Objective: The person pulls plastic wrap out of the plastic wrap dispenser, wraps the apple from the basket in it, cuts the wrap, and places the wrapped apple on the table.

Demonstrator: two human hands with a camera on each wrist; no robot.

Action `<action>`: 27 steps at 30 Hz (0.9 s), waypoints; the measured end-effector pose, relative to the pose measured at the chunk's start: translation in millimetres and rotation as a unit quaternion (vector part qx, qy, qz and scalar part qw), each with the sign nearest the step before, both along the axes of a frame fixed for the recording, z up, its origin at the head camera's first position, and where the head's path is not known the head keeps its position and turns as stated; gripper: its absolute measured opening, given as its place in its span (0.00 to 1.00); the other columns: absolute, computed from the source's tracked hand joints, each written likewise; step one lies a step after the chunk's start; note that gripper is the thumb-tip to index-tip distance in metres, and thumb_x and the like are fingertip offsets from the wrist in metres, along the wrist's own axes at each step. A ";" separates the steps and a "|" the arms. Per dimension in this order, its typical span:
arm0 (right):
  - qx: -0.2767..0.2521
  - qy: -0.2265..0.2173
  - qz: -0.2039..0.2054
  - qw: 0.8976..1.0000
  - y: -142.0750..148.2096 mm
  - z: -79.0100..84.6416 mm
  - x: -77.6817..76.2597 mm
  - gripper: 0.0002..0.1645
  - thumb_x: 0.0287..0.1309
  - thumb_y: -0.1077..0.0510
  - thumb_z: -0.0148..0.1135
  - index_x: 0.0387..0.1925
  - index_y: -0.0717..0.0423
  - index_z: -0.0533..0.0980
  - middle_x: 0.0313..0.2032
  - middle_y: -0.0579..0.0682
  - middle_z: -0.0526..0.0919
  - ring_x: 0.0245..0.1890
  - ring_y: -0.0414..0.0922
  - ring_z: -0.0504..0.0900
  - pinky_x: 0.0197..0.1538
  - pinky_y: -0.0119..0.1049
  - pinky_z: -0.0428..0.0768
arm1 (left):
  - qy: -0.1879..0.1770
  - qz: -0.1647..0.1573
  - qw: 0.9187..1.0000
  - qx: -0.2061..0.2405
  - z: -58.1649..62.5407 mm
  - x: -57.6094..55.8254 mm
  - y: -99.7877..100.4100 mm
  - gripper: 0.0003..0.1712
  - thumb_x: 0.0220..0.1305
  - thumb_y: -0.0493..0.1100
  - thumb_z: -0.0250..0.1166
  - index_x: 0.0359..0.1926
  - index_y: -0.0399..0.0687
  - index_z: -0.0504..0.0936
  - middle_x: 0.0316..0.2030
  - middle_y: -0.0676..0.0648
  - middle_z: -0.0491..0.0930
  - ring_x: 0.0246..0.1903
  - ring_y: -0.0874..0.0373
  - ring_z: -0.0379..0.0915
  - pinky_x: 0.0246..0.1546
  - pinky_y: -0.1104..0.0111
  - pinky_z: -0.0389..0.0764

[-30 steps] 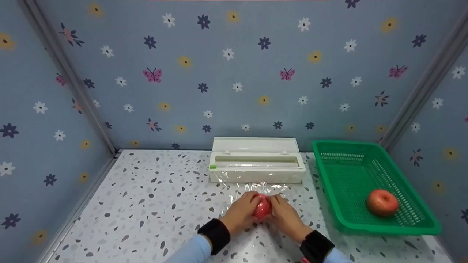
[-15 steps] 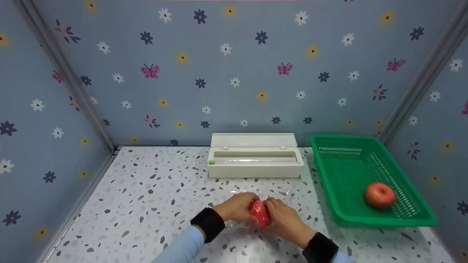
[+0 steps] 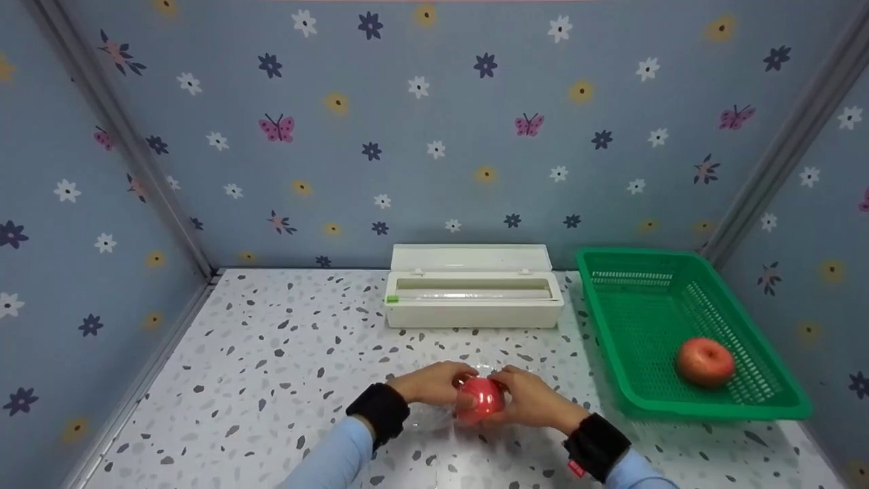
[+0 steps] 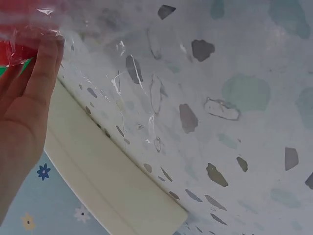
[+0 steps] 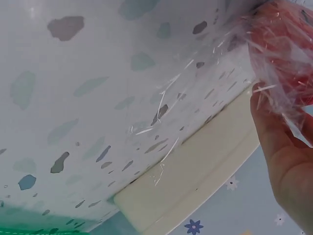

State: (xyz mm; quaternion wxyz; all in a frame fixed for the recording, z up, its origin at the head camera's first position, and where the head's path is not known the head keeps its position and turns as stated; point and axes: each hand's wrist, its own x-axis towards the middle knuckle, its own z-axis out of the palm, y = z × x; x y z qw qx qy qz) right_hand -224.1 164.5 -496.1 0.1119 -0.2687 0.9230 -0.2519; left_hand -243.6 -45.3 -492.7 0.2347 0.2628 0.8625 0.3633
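Both hands hold a red apple wrapped in clear cling film, low over the table in the head view. My left hand grips its left side, and my right hand grips its right side. In the right wrist view, wrinkled cling film covers the apple, with the right fingers against it. Loose film spreads out beside the left hand in the left wrist view. Behind the hands, a white cling film dispenser stands with its lid up and a roll inside.
A green basket stands on the right, holding another apple. The speckled table meets a flowered wall at the back, with side walls left and right.
A second ago film stretched between the dispenser and the apple; now that stretch is gone. The apple has been turned in the hands, and the left hand has shifted slightly left.
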 end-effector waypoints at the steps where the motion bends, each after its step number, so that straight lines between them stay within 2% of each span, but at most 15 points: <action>1: 0.000 -0.005 -0.001 1.000 -0.1 1.0 -1.5 0.42 0.36 0.36 0.70 0.50 0.58 0.74 0.40 0.47 0.77 0.40 0.43 0.77 0.43 0.37 0.78 | 0.030 0.000 1.000 0.003 0.6 3.2 0.8 0.33 0.51 0.51 0.65 0.57 0.45 0.71 0.51 0.47 0.77 0.50 0.55 0.73 0.50 0.65 0.75; 3: 0.000 -0.007 0.005 1.000 -0.6 2.4 -3.8 0.40 0.36 0.37 0.70 0.48 0.58 0.75 0.37 0.46 0.78 0.37 0.42 0.77 0.41 0.36 0.78 | 0.108 0.005 0.994 0.002 1.4 12.9 3.1 0.31 0.51 0.52 0.65 0.56 0.47 0.72 0.51 0.49 0.76 0.50 0.56 0.73 0.49 0.66 0.75; 4: 0.002 -0.009 0.008 1.000 -1.1 3.1 -4.8 0.39 0.36 0.37 0.70 0.47 0.58 0.76 0.36 0.45 0.78 0.36 0.40 0.77 0.40 0.34 0.77 | 0.158 0.009 0.987 -0.004 1.0 19.0 4.0 0.30 0.51 0.52 0.66 0.54 0.47 0.73 0.50 0.50 0.76 0.49 0.57 0.73 0.48 0.67 0.76; 6: 0.002 -0.014 0.017 1.000 -1.9 3.9 -6.6 0.36 0.37 0.38 0.70 0.45 0.57 0.77 0.34 0.43 0.78 0.34 0.39 0.76 0.38 0.33 0.76 | 0.262 0.018 0.965 -0.027 -2.7 31.9 5.9 0.28 0.49 0.53 0.67 0.51 0.48 0.74 0.47 0.51 0.76 0.47 0.58 0.73 0.45 0.69 0.77; 8: 0.000 -0.026 0.022 0.999 -1.9 4.8 -8.9 0.33 0.38 0.40 0.69 0.44 0.56 0.77 0.33 0.43 0.79 0.34 0.39 0.76 0.38 0.33 0.76 | 0.343 0.022 0.937 -0.058 -8.5 43.5 7.3 0.29 0.47 0.53 0.69 0.50 0.48 0.74 0.46 0.51 0.75 0.46 0.59 0.72 0.43 0.71 0.78; 10: 0.000 -0.041 0.017 0.999 -0.6 5.8 -11.3 0.34 0.38 0.40 0.69 0.46 0.56 0.77 0.36 0.44 0.80 0.36 0.41 0.77 0.40 0.36 0.77 | 0.398 0.021 0.913 -0.085 -16.1 50.3 8.5 0.32 0.46 0.54 0.69 0.52 0.47 0.72 0.49 0.49 0.73 0.48 0.58 0.71 0.43 0.69 0.79; 12: -0.002 -0.055 0.009 0.998 1.4 6.9 -13.9 0.35 0.39 0.40 0.69 0.48 0.56 0.76 0.41 0.48 0.81 0.41 0.44 0.78 0.45 0.41 0.77 | 0.422 0.018 0.901 -0.097 -23.1 51.8 11.0 0.36 0.46 0.54 0.70 0.55 0.46 0.69 0.52 0.48 0.70 0.51 0.56 0.70 0.45 0.68 0.79; 16: -0.002 -0.074 -0.004 0.997 3.8 8.2 -16.8 0.36 0.45 0.40 0.65 0.54 0.56 0.73 0.49 0.52 0.80 0.50 0.50 0.77 0.54 0.49 0.74 | 0.451 0.024 0.889 -0.079 -32.7 45.7 14.1 0.36 0.45 0.50 0.70 0.55 0.47 0.68 0.54 0.47 0.68 0.53 0.55 0.68 0.48 0.68 0.77; 19: 0.004 -0.045 -0.004 0.999 2.2 9.1 -12.1 0.35 0.49 0.44 0.64 0.56 0.58 0.71 0.51 0.56 0.78 0.52 0.53 0.76 0.55 0.51 0.73 | 0.466 0.033 0.882 -0.059 -37.1 41.8 14.0 0.33 0.44 0.46 0.71 0.53 0.47 0.69 0.53 0.47 0.69 0.53 0.55 0.68 0.47 0.68 0.78; 22: 0.021 0.043 -0.001 0.999 -1.3 8.8 -2.1 0.33 0.49 0.47 0.65 0.55 0.60 0.71 0.50 0.57 0.77 0.50 0.53 0.76 0.53 0.49 0.75 | 0.465 0.040 0.883 -0.053 -39.6 41.0 13.4 0.33 0.43 0.43 0.70 0.53 0.47 0.70 0.53 0.47 0.70 0.53 0.55 0.68 0.46 0.68 0.79; 25: 0.039 0.140 -0.002 0.989 -4.2 5.8 9.2 0.32 0.47 0.47 0.67 0.52 0.58 0.72 0.46 0.53 0.78 0.46 0.49 0.77 0.47 0.43 0.79 | 0.453 0.043 0.889 -0.051 -39.4 40.4 14.0 0.35 0.45 0.46 0.71 0.56 0.46 0.69 0.53 0.47 0.70 0.54 0.54 0.68 0.48 0.67 0.78; 27: 0.046 0.186 0.000 0.981 -5.3 2.8 15.2 0.33 0.45 0.45 0.67 0.51 0.56 0.71 0.44 0.51 0.79 0.44 0.47 0.78 0.43 0.40 0.80 | 0.447 0.045 0.892 -0.045 -38.2 38.9 14.7 0.36 0.47 0.49 0.70 0.57 0.45 0.68 0.53 0.47 0.70 0.54 0.54 0.68 0.50 0.67 0.77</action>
